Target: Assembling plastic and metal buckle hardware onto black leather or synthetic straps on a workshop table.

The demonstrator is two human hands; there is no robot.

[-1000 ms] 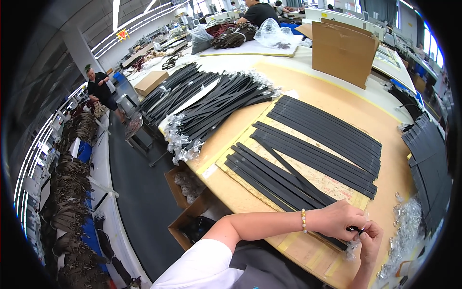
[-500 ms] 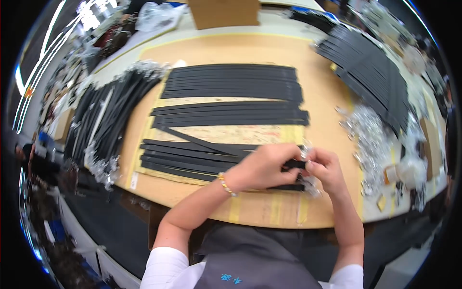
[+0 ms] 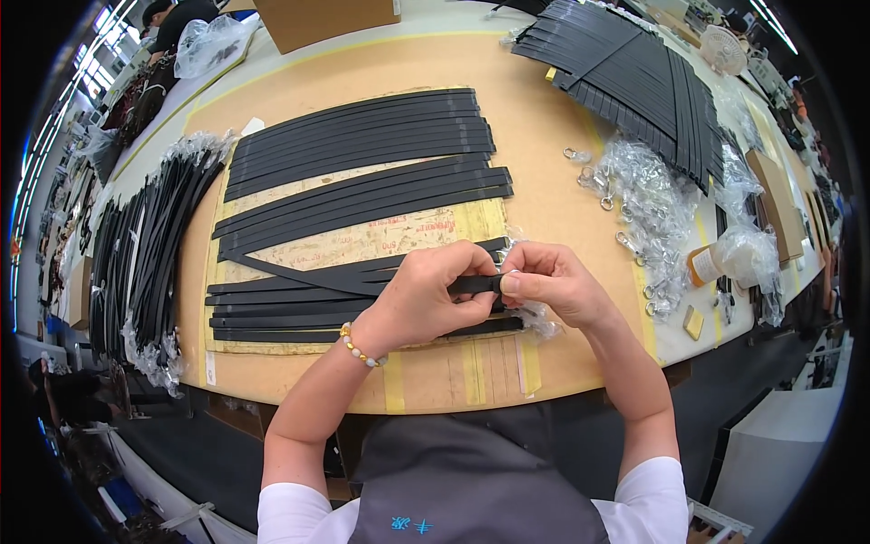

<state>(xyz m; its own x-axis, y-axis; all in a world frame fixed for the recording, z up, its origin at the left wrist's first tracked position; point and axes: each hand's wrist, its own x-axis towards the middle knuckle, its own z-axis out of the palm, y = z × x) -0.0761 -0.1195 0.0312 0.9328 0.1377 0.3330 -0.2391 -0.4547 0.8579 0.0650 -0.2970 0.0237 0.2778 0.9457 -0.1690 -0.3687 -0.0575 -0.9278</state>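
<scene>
Over the near right part of the board, my left hand (image 3: 430,290) is closed around a black strap (image 3: 473,285) close to its end. My right hand (image 3: 555,283) pinches that same end between thumb and fingers, the two hands almost touching. Clear plastic wrap (image 3: 538,322) shows just below the right fingers; whatever hardware it covers is hidden. Beneath the hands lie several black straps (image 3: 272,322), roughly side by side, and one slanting strap (image 3: 299,272) crosses toward my left hand. Two more groups of flat straps (image 3: 362,136) lie farther back on the worn yellow-edged board (image 3: 362,238).
At the left lies a bundle of straps (image 3: 149,263) with plastic-wrapped ends. A heap of plastic-wrapped metal clasps (image 3: 639,213) sits at the right, below a large stack of straps (image 3: 625,82). A cardboard box (image 3: 326,20) stands at the back, and an orange-and-white container (image 3: 705,265) lies at the right.
The view has shifted, so the table and straps appear farther left and higher. Both hands remain together at the strap's end, with the right fingers now pressed closer to the left.
</scene>
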